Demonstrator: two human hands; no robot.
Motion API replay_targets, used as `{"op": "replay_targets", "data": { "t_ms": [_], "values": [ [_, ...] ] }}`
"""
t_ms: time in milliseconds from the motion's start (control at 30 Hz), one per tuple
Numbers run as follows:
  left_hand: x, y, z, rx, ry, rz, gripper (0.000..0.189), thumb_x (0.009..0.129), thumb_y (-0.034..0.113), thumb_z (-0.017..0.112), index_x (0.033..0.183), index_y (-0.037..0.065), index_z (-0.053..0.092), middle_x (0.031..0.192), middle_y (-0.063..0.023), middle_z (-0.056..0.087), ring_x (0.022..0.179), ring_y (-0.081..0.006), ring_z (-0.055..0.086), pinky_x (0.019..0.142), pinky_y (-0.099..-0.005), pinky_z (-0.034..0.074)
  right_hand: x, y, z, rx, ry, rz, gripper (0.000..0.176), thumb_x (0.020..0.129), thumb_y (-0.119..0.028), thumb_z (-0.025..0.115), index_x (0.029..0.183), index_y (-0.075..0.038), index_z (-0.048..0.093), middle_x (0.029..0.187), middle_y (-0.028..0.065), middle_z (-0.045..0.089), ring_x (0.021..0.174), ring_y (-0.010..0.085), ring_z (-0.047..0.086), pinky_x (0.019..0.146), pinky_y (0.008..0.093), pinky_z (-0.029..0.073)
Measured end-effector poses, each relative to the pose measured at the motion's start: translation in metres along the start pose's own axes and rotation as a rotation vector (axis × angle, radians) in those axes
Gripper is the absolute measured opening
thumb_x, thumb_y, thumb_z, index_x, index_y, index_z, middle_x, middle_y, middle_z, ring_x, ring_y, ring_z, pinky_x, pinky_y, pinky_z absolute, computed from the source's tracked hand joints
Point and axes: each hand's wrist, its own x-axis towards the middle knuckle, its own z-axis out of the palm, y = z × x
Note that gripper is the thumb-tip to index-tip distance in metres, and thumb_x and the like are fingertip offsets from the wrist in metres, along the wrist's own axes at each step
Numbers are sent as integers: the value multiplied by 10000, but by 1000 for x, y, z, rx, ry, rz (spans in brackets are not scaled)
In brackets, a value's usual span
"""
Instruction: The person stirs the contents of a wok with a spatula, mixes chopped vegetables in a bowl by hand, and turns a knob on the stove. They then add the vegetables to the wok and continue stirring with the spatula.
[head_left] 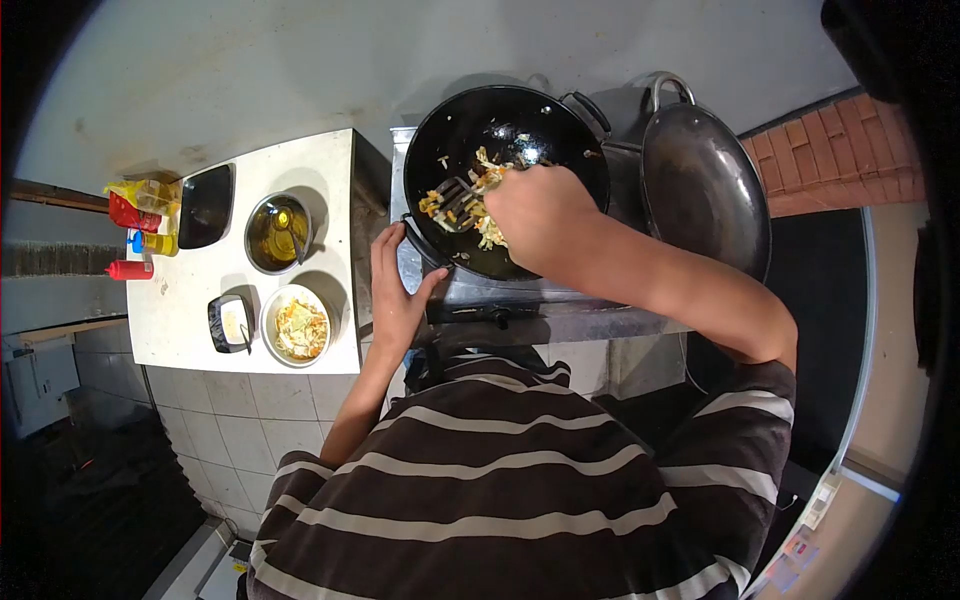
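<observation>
A black wok [460, 120] sits on the metal stove, with chopped vegetables [490, 232] in shreds of white, orange and green inside it. My right hand [540, 215] is closed over the wok, gripping a slotted spatula [452, 200]; its handle is mostly hidden by the hand. The slotted head lies among the vegetables, with some pieces on it. At the wok's lower left, my left hand [398, 295] holds the wok's side handle [424, 242], thumb on one side and fingers on the other.
A large metal pan [705, 185] leans against the wall at right. On the white table [190, 320] at left stand a pot of oil [280, 235] with a ladle, a bowl of shredded vegetables [300, 330], a small black dish [230, 322], a black tray [207, 205] and a red bottle [130, 270].
</observation>
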Motion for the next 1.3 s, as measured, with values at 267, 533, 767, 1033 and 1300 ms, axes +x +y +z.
{"op": "replay_targets", "data": {
  "t_ms": [267, 533, 767, 1033, 1300],
  "values": [
    [1, 3, -2, -11, 13, -2, 761, 737, 122, 835, 1373, -17, 440, 1375, -200, 465, 1270, -385, 482, 1066, -430, 402, 0, 77, 30, -3, 333, 188, 125, 815, -94, 598, 801, -9, 688, 840, 229, 672, 787, 412, 682, 720, 483, 561],
    [2, 2, -3, -2, -8, -9, 741, 750, 135, 833, 1362, -35, 451, 1382, -204, 455, 1281, -345, 493, 1088, -423, 426, -4, 77, 38, 68, 181, 202, 132, 812, -96, 598, 820, -4, 692, 844, 238, 667, 791, 418, 675, 724, 488, 558],
    [3, 6, -6, 35, -17, 17, 736, 737, 130, 837, 1348, -43, 464, 1370, -202, 464, 1285, -364, 476, 1101, -417, 380, -3, 94, 24, -52, 119, 330, 236, 740, -118, 671, 949, -20, 719, 992, 212, 700, 943, 364, 700, 811, 443, 576],
    [6, 4, -7, 63, -13, 44, 732, 726, 138, 844, 1332, -48, 479, 1374, -204, 476, 1295, -362, 469, 1103, -416, 371, 22, 161, -20, -24, -172, 427, 217, 671, -72, 576, 786, 68, 696, 797, 275, 680, 827, 403, 697, 711, 480, 546],
    [7, 1, -9, 49, -21, 62, 749, 715, 159, 855, 1327, -54, 478, 1371, -201, 492, 1282, -361, 488, 1092, -419, 384, 49, 149, 66, 469, -228, 459, 265, 835, -186, 553, 843, 29, 708, 609, 147, 614, 454, 273, 607, 378, 376, 469]
  ]
}}
